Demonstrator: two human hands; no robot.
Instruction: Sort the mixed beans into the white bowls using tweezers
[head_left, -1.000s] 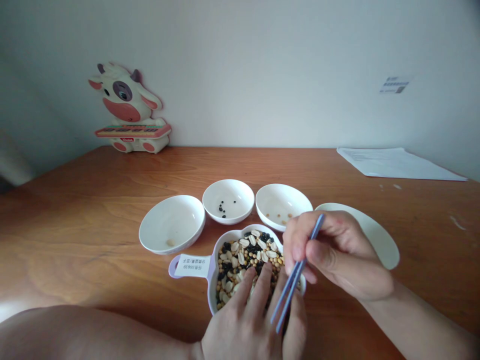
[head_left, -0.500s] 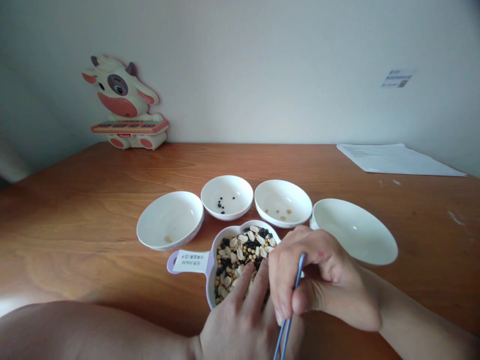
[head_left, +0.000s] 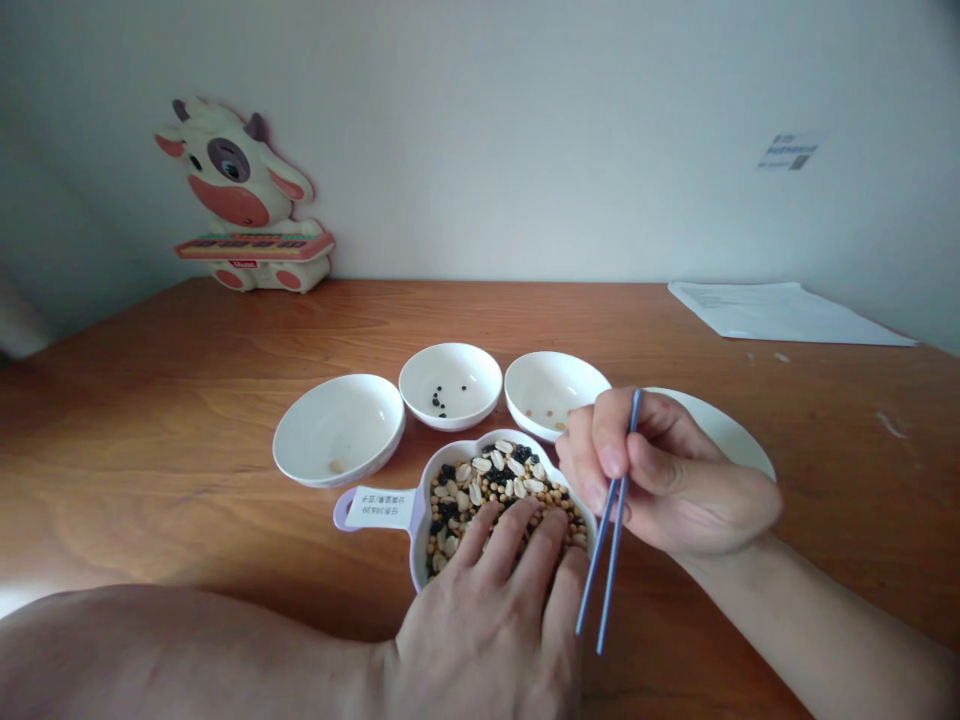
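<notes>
My left hand (head_left: 499, 620) reaches over a white and lilac dish (head_left: 417, 545), its fingers spread and their tips down on the mix inside. That mix (head_left: 480, 490) holds pale peanut halves, black beans and small yellow beans. Part of the dish is hidden under my hand. In my right hand (head_left: 667, 470) is a pair of blue tweezers (head_left: 610, 540), pinched between thumb and fingers. Their two tips point down and stand apart, with nothing visible between them. The right hand is beside the dish's right edge, in front of two bowls.
White bowls stand in an arc behind the dish: a left bowl (head_left: 300, 440) with one pale piece, a bowl (head_left: 465, 365) with several black beans, another (head_left: 559, 375) with yellowish pieces, and a partly hidden right one (head_left: 724, 425). A cow toy (head_left: 247, 210) and papers (head_left: 780, 312) lie farther back.
My right hand has lifted and moved right with the tweezers, off the left hand. The tweezers' tips have spread wider. My left hand shows more fully, its fingers still in the mix.
</notes>
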